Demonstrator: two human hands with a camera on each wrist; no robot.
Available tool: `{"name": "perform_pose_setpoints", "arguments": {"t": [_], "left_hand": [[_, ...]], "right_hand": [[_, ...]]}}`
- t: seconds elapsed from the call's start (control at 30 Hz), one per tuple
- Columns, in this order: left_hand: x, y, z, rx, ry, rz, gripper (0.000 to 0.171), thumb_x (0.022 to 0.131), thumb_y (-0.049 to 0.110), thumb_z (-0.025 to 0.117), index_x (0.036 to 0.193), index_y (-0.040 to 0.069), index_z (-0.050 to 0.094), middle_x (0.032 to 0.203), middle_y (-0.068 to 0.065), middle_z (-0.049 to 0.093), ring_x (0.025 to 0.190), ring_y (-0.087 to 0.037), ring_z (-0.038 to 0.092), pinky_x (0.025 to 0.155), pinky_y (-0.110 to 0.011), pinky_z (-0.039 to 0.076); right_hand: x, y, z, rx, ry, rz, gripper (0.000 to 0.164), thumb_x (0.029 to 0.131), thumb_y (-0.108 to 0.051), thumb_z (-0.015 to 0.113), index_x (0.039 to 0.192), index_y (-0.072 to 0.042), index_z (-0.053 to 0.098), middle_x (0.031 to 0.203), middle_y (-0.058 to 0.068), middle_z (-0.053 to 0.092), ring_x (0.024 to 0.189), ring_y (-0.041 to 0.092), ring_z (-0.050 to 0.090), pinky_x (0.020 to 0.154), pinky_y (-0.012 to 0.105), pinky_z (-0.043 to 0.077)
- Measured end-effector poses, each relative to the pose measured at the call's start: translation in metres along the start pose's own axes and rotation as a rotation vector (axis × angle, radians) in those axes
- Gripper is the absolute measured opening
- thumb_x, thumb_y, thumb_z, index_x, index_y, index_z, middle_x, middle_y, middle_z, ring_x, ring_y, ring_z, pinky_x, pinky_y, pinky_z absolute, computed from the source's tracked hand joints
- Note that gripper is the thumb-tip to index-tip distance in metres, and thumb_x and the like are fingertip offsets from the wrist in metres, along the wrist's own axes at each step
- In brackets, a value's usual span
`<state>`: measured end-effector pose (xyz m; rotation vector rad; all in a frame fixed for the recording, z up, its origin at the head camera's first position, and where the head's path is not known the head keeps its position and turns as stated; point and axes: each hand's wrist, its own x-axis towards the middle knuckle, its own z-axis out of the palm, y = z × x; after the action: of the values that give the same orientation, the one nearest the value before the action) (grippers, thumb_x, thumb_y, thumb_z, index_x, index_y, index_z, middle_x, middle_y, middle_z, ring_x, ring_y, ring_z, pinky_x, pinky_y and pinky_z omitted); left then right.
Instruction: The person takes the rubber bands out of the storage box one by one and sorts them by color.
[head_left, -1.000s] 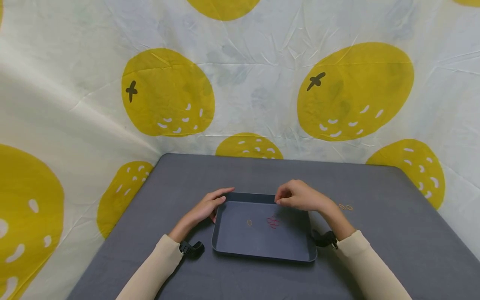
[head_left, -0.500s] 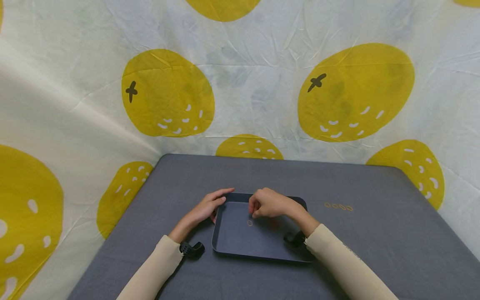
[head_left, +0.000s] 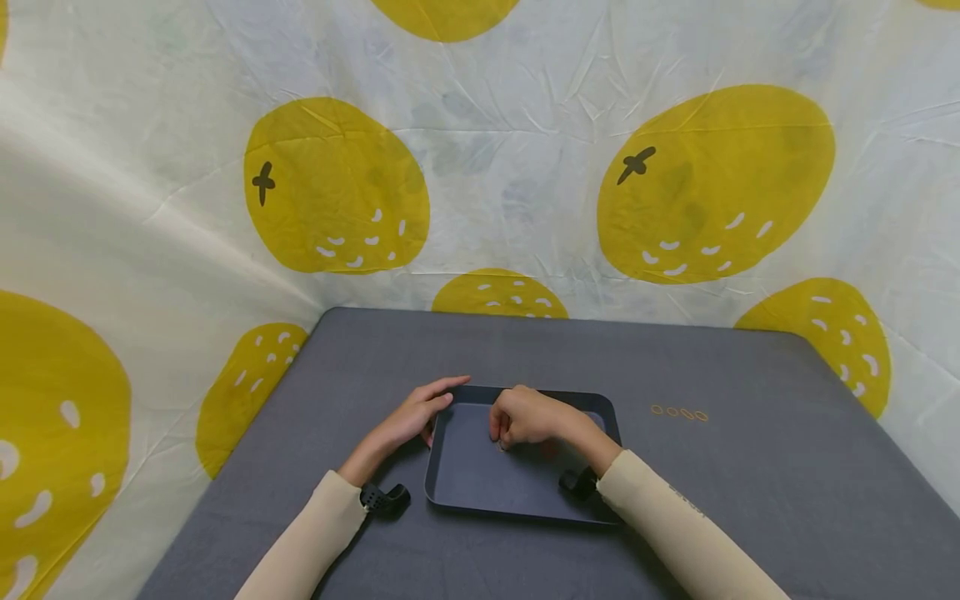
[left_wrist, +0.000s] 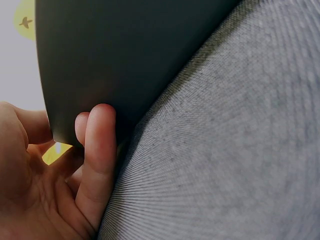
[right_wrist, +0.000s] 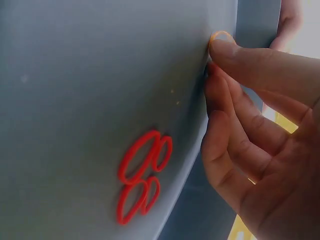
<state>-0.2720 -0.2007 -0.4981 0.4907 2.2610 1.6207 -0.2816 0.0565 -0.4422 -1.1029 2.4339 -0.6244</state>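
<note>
A shallow dark grey tray [head_left: 517, 500] lies on the table. At its back left corner my left hand [head_left: 411, 415] holds the wall, thumb at the rim and fingers [left_wrist: 99, 145] against the outside. My right hand [head_left: 528, 417] reaches down into the tray from the right. Its thumb and index finger pinch a small orange rubber band [right_wrist: 222, 35], close over the tray floor; the other fingers are curled. Several red rubber bands [right_wrist: 132, 200] lie in a cluster on the tray floor, mostly hidden under the right hand in the head view.
Several orange rubber bands [head_left: 672, 412] lie in a row on the grey table [head_left: 780, 483], right of the tray. A white cloth [head_left: 510, 192] with yellow fruit prints hangs behind and left of the table. Both wrists wear black straps [head_left: 386, 500].
My right hand has moved left and down from the tray's back right to the orange rubber band inside and now pinches it. The left hand stays at the tray's corner.
</note>
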Motion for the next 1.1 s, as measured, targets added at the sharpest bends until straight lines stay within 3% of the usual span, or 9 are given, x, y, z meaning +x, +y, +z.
{"name": "perform_pose_setpoints", "arguments": {"t": [0.17, 0.4, 0.77, 1.1], "left_hand": [[-0.002, 0.0, 0.0, -0.003, -0.004, 0.011, 0.047, 0.114, 0.023, 0.039, 0.16, 0.022, 0.042, 0.154, -0.023, 0.049, 0.045, -0.015, 0.055, 0.045, -0.035, 0.054], [-0.001, -0.002, 0.0, 0.004, 0.0, 0.003, 0.045, 0.114, 0.024, 0.04, 0.159, 0.027, 0.044, 0.16, -0.016, 0.045, 0.047, -0.016, 0.054, 0.046, -0.034, 0.054], [-0.001, -0.005, 0.0, 0.0, -0.002, 0.012, 0.045, 0.114, 0.026, 0.041, 0.159, 0.026, 0.044, 0.161, -0.017, 0.043, 0.048, -0.017, 0.055, 0.046, -0.035, 0.055], [0.0, -0.005, 0.001, 0.01, 0.003, 0.002, 0.046, 0.113, 0.025, 0.041, 0.159, 0.025, 0.044, 0.153, -0.02, 0.051, 0.047, -0.016, 0.053, 0.046, -0.034, 0.054]], "right_hand": [[-0.001, 0.001, 0.001, -0.02, -0.007, -0.011, 0.012, 0.085, -0.004, 0.082, 0.082, -0.015, 0.079, 0.077, -0.007, 0.072, 0.065, 0.006, 0.061, 0.062, 0.025, 0.053], [-0.003, 0.001, 0.002, -0.046, 0.003, -0.009, 0.016, 0.086, -0.007, 0.082, 0.079, -0.02, 0.077, 0.074, -0.011, 0.07, 0.064, 0.005, 0.06, 0.061, 0.024, 0.051], [-0.011, -0.007, -0.009, 0.004, 0.019, -0.022, 0.011, 0.086, -0.006, 0.082, 0.081, -0.015, 0.078, 0.077, -0.005, 0.076, 0.065, 0.004, 0.063, 0.062, 0.024, 0.054], [-0.019, -0.004, -0.02, 0.001, 0.052, -0.013, 0.008, 0.088, -0.011, 0.082, 0.083, -0.016, 0.079, 0.079, -0.009, 0.074, 0.069, 0.005, 0.064, 0.067, 0.026, 0.055]]}}
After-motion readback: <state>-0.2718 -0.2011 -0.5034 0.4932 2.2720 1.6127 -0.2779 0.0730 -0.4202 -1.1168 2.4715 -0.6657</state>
